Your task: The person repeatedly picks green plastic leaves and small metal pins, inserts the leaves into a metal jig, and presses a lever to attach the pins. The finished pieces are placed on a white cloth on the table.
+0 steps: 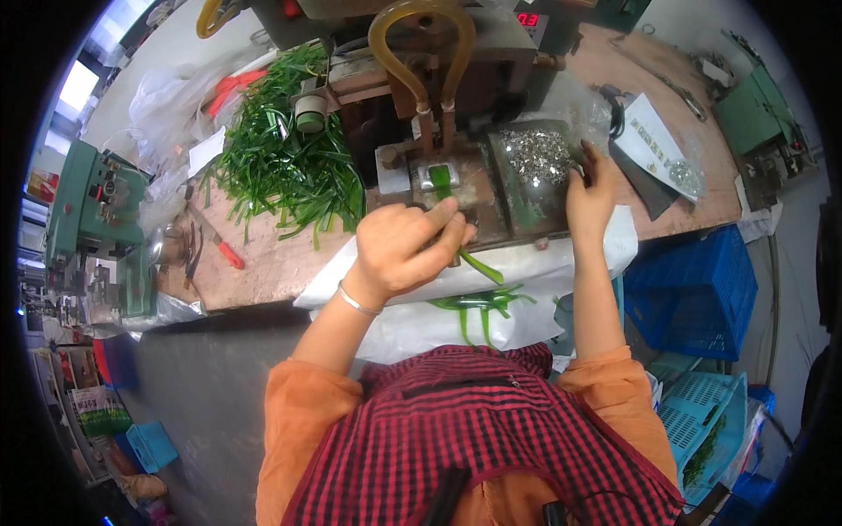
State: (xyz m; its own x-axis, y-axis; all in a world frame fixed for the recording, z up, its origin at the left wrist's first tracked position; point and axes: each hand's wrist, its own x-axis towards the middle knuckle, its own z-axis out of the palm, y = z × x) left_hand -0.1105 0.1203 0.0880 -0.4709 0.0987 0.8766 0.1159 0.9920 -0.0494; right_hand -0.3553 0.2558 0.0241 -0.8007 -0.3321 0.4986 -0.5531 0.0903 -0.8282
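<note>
My left hand (pixel 405 245) is closed in a pinch on a green plastic strip (pixel 441 178). One end of that strip lies on the small metal plate (pixel 427 172) of the press; its other end comes out below my fingers toward me. Just above the plate stand the press's two copper-coloured posts (pixel 436 131), joined to a looped amber hose (pixel 379 39). To the right, my right hand (pixel 592 195) rests at the side of a tray (pixel 529 213) with many small shiny metal pieces (pixel 535 156). Its thumb and fingers are apart, and I see nothing held between them.
A large heap of green strips (pixel 289 149) covers the bench left of the press. A red-handled tool (pixel 230 254) lies nearer. White sheeting (pixel 408 329) with several strips hangs over the bench's front edge. Blue crates (pixel 693 298) stand at right; a green machine (pixel 92 206) is at left.
</note>
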